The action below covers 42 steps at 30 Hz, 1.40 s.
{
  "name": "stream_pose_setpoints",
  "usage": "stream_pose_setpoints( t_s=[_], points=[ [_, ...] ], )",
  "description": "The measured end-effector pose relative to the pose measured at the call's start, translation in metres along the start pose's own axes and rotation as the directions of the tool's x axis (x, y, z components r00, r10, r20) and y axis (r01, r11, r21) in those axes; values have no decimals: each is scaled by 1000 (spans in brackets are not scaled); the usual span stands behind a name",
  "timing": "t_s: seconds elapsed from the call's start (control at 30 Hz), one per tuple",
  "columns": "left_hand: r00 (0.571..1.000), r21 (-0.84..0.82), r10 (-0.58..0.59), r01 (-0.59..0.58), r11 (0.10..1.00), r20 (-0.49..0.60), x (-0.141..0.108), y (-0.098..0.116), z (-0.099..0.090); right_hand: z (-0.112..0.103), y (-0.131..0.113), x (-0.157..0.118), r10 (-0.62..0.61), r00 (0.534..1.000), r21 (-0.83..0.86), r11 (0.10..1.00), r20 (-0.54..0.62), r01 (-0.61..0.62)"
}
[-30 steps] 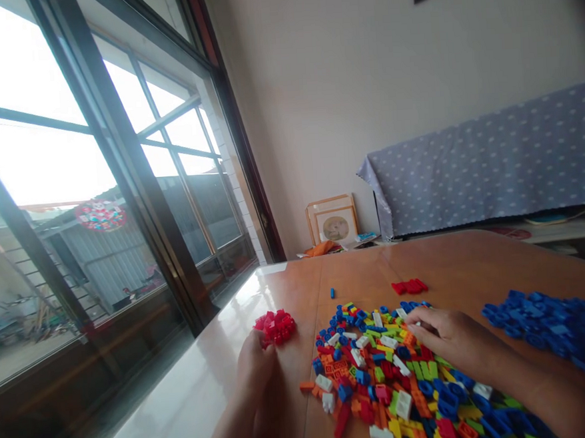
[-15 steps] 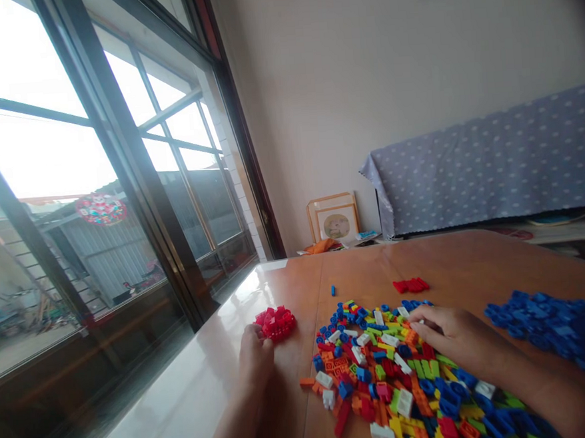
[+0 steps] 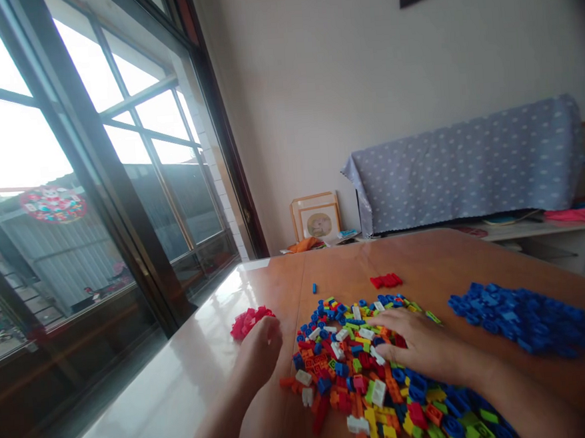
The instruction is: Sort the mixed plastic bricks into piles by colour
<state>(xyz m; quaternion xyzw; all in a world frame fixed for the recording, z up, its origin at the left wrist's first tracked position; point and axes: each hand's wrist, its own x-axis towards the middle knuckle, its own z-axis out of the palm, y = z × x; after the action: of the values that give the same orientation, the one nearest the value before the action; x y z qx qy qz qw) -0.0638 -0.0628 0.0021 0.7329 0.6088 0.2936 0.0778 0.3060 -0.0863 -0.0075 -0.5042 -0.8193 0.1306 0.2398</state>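
1. The mixed pile (image 3: 360,382) lies across the middle of the desk (image 3: 336,269), with blue, white, red, orange, yellow and green bricks jumbled together, its near end running toward the person's body.
2. The right hand (image 3: 416,340) is over the far right part of this pile, palm down. Its thumb and fingers stand apart, and no brick shows in its grasp. A white brick (image 3: 377,356) lies just beside the thumb tip; whether they touch, I cannot tell.
3. The left hand (image 3: 262,346) is at the near right edge of the pinkish-red heap (image 3: 249,321), fingers loosely curled. The view does not show whether a brick is inside them.
4. Around the pile are 3 other placements: the blue heap (image 3: 522,316) well to the right, a short row of red bricks (image 3: 385,280) beyond the far edge, and 1 lone blue brick (image 3: 314,288) beyond the far left edge.
5. The step in hand looks like picking over the mixed bricks with the right hand, while the left attends to the pinkish-red heap.
6. The next move, as I judge it, calls for the right thumb and forefinger to pinch 1 brick cleanly without dragging its neighbours, and for the left to avoid scattering its heap.
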Motion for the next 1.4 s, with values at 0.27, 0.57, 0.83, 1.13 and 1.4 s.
stream_pose_setpoints(
  t_s=[0.27,0.57,0.83,1.13,1.4],
  points=[
    [870,-58,208,-204,977,446,0,81,7,16,6,-2,-4,996,-39,999,84,7],
    [865,-5,261,-287,958,428,9,91,53,2,32,11,59,996,-94,993,-71,-65],
    [892,-44,337,-340,939,302,14,74,57,-11,43,9,172,976,-70,981,-131,-183],
    [880,-102,403,-390,915,252,19,85,63,-8,27,12,201,972,147,972,-121,-182],
    [907,-105,340,-323,940,247,21,87,61,-24,9,5,194,978,270,948,-78,-167]
  ],
)
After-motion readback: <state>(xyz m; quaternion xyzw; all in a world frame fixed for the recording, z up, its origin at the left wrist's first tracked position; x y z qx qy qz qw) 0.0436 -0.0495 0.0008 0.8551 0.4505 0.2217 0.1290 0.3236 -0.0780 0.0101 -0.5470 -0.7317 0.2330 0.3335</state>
